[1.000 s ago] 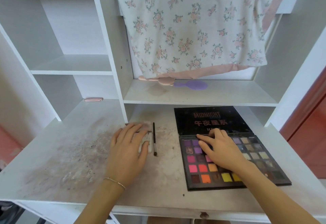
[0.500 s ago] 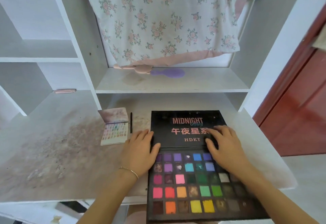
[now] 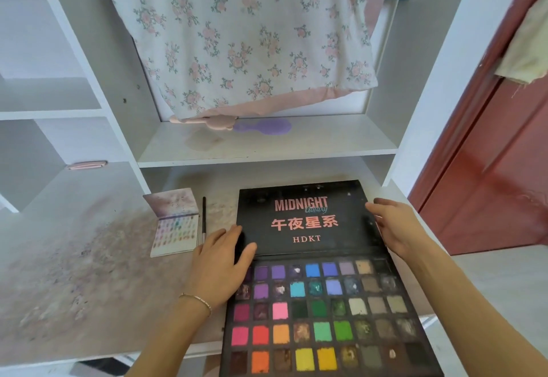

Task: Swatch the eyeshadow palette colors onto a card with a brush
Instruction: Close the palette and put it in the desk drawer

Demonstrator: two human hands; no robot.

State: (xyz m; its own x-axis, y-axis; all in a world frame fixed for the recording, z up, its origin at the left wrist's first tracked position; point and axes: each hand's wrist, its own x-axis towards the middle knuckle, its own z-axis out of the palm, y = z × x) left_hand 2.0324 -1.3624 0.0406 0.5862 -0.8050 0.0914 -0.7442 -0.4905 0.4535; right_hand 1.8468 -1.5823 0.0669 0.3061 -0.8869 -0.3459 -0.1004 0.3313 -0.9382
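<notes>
The open black eyeshadow palette (image 3: pixel 323 314) lies on the desk with its front overhanging the desk's edge; several coloured pans show. Its lid (image 3: pixel 302 216) lies flat behind, printed MIDNIGHT. My left hand (image 3: pixel 219 264) rests at the lid's left edge, thumb on the lid near the hinge, fingers straight. My right hand (image 3: pixel 394 228) lies against the lid's right edge, fingers nearly straight. Left of the palette, a small open card (image 3: pixel 175 231) carries rows of colour dabs. A thin dark brush (image 3: pixel 203 219) lies beside it, untouched.
The white desk top (image 3: pixel 74 258) is smeared with powder stains. A lilac hairbrush (image 3: pixel 264 127) and a pink object (image 3: pixel 207 121) lie on the shelf behind. Floral cloth (image 3: pixel 252 35) hangs above. A pink clip (image 3: pixel 86 165) sits far left; a red door (image 3: pixel 489 169) stands right.
My left hand left the card and went to the palette. The palette slid toward me over the desk's front edge. My right hand moved from the pans to the lid's right edge.
</notes>
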